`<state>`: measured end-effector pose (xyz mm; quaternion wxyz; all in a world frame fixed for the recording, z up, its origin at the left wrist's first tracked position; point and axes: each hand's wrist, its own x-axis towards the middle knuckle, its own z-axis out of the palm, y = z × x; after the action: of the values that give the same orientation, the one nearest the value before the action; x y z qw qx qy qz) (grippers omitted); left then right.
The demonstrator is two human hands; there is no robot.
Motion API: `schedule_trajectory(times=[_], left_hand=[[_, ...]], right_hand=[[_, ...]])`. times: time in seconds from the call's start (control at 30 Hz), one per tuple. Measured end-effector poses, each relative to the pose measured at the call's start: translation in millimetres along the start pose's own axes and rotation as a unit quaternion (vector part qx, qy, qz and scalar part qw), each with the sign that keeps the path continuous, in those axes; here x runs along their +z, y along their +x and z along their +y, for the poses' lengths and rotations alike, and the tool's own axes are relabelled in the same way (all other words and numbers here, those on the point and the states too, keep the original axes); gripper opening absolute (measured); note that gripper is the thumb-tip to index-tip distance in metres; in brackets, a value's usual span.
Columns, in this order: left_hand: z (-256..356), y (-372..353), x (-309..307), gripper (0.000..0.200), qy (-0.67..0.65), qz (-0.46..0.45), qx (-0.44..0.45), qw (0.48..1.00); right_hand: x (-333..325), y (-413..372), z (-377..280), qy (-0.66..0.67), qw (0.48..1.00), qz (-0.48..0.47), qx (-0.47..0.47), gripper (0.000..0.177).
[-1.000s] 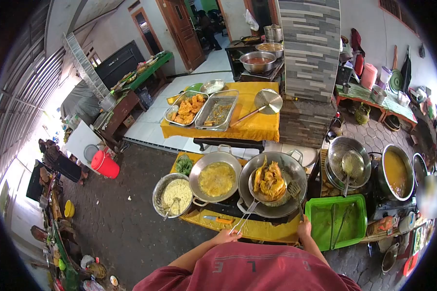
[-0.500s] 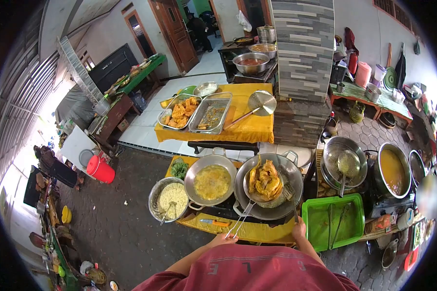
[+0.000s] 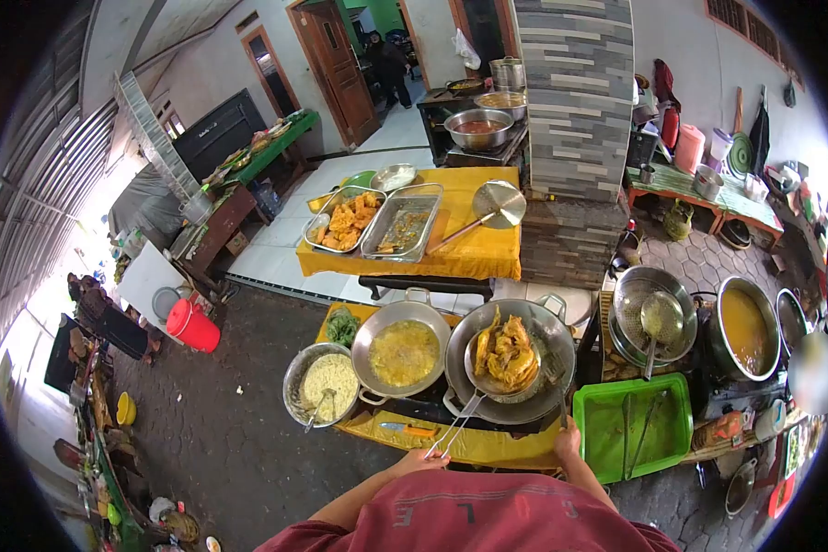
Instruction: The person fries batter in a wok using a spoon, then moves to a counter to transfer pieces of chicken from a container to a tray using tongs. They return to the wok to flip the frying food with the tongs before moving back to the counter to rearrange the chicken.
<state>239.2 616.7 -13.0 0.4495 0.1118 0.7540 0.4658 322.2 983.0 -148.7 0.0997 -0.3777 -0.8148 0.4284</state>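
Note:
My left hand (image 3: 420,462) is closed around the long wire handle of a strainer (image 3: 466,405). Golden fried chicken (image 3: 506,354) is heaped in the strainer's bowl, which is over a large wok (image 3: 465,354). My right hand (image 3: 569,440) grips the handle of a spatula (image 3: 556,373), its blade inside the wok beside the chicken. To the left stands a second wok (image 3: 371,354) of bubbling yellow oil. A steel bowl of pale batter (image 3: 329,379) with a ladle sits further left.
An orange-handled knife (image 3: 409,430) lies on the yellow cloth in front. At right are a green tray (image 3: 676,423) with tongs, a deep pan with a skimmer (image 3: 655,322), and a pot of yellow broth (image 3: 743,322). Behind, a yellow-covered table (image 3: 488,262) bears fried food. A person (image 3: 391,69) stands in the doorway.
The chicken and strainer have shifted slightly right in the wok, and the chicken sits lower. Both hands keep their holds. The whole view has moved a little.

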Motion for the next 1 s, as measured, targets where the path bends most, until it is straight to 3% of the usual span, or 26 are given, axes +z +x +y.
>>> schedule_trajectory(times=[0.07, 0.1, 0.17, 0.2, 0.23, 0.3, 0.33, 0.4, 0.43, 0.53, 0.67, 0.73, 0.93, 1.0], left_hand=[[3, 0, -5, 0.038, -0.078, -0.021, -0.009, 0.997], [5, 0, -11, 0.038, -0.077, -0.021, -0.007, 0.997], [13, 0, -25, 0.039, -0.085, -0.028, -0.016, 0.996], [33, -9, -30, 0.036, -0.100, -0.016, -0.012, 0.995], [44, -14, -40, 0.036, -0.105, -0.020, -0.015, 0.994], [64, -20, -68, 0.034, -0.236, -0.063, -0.028, 0.969], [75, -21, -83, 0.033, -0.218, -0.037, -0.022, 0.975], [84, -14, -122, 0.034, -0.192, -0.028, 0.003, 0.981], [79, -4, -144, 0.037, -0.239, -0.031, -0.003, 0.971], [102, 7, -211, 0.031, -0.257, 0.011, -0.010, 0.966], [116, 40, -309, 0.027, -0.156, 0.099, 0.063, 0.981], [121, 61, -354, 0.028, -0.082, 0.145, 0.051, 0.985], [133, 141, -444, 0.028, -0.056, 0.140, 0.060, 0.987], [125, 178, -465, 0.029, -0.052, 0.122, 0.044, 0.990]], right_hand=[[-3, 4, -6, 0.079, 0.992, -0.062, 0.075, 0.036], [-6, 3, -13, 0.080, 0.992, -0.061, 0.073, 0.036], [-13, -9, -39, 0.204, 0.961, -0.060, 0.174, 0.033], [45, 19, 45, 0.201, 0.975, 0.071, -0.058, 0.032], [32, 7, 25, 0.196, 0.977, 0.070, -0.054, 0.032], [-6, -15, -56, 0.341, 0.916, -0.030, 0.208, 0.031], [6, -7, -42, 0.351, 0.908, -0.062, 0.222, 0.036], [-2, -26, -87, 0.332, 0.911, -0.048, 0.238, 0.036], [-5, -33, -110, 0.320, 0.914, -0.033, 0.249, 0.036], [7, -43, -136, 0.329, 0.909, -0.021, 0.253, 0.033], [32, -55, -160, 0.341, 0.899, 0.004, 0.275, 0.032], [43, -62, -173, 0.348, 0.894, 0.008, 0.281, 0.032], [69, -101, -195, 0.350, 0.884, 0.055, 0.304, 0.037], [75, -113, -196, 0.293, 0.907, 0.030, 0.302, 0.043]])
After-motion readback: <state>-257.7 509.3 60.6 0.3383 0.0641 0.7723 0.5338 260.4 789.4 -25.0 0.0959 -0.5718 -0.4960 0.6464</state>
